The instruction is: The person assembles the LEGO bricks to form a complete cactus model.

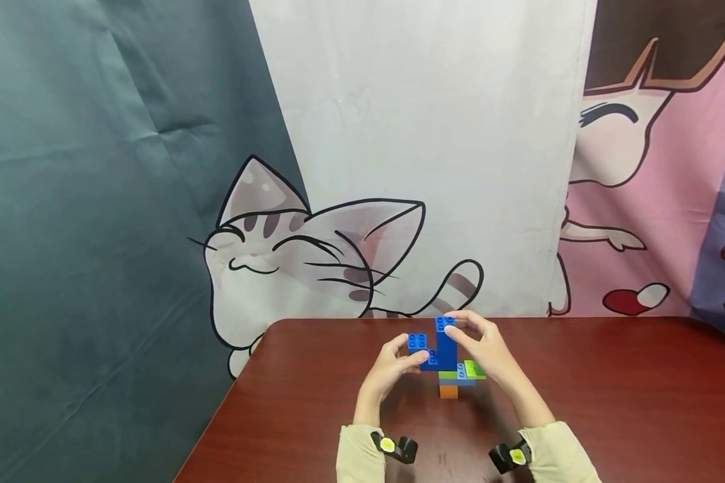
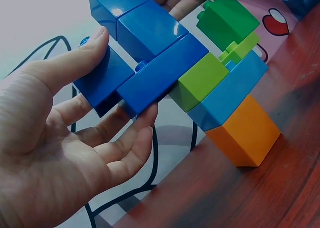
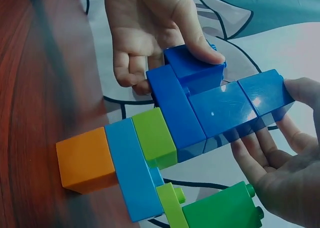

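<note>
A structure of toy building blocks stands on the table with an orange block at its foot. Over that come a light blue brick and a lime brick; a green block sits on a thin lime piece out to one side. A long dark blue brick crosses the top, bearing a tall blue stack and a smaller blue block. My left hand pinches the smaller block, thumb on top, fingers beneath. My right hand grips the stack's upper end between thumb and fingers.
The reddish-brown table extends to both sides of the hands. Behind it hangs a cloth backdrop printed with a cartoon cat and a figure. Black straps with small devices circle both wrists over light sleeves.
</note>
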Available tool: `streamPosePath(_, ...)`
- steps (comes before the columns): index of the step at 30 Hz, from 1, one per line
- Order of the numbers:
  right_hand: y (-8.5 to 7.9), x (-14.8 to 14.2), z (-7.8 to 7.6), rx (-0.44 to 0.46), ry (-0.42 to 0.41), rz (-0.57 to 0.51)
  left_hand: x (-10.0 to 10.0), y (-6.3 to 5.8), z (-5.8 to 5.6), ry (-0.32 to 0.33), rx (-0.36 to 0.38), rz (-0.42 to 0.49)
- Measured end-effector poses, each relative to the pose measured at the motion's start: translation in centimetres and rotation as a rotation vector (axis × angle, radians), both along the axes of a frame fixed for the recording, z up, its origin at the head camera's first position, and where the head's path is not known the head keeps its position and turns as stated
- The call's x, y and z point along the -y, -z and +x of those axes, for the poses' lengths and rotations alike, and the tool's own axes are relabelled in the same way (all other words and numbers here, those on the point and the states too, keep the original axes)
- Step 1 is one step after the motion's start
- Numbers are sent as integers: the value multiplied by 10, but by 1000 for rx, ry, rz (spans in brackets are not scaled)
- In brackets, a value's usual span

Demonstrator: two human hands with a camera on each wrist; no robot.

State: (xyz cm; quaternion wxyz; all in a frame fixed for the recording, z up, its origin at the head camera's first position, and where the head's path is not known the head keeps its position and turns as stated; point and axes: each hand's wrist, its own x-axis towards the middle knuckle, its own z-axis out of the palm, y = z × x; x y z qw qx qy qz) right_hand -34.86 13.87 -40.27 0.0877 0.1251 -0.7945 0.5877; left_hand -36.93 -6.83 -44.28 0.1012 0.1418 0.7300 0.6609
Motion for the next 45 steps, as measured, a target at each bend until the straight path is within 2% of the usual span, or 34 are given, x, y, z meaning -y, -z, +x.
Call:
streamPosePath(10, 3, 5, 2, 12, 13, -42, 0, 0, 0, -7, 5, 0)
streamPosePath(20, 0, 4, 4, 15, 6, -8, 1, 0, -1, -4, 12, -4)
streamPosePath(40, -2, 7, 4, 21, -61, 35, 4, -2, -3, -7, 10, -22)
streamPosePath(45, -7, 2, 5, 65, -111, 62, 4, -1, -4, -14, 15, -19)
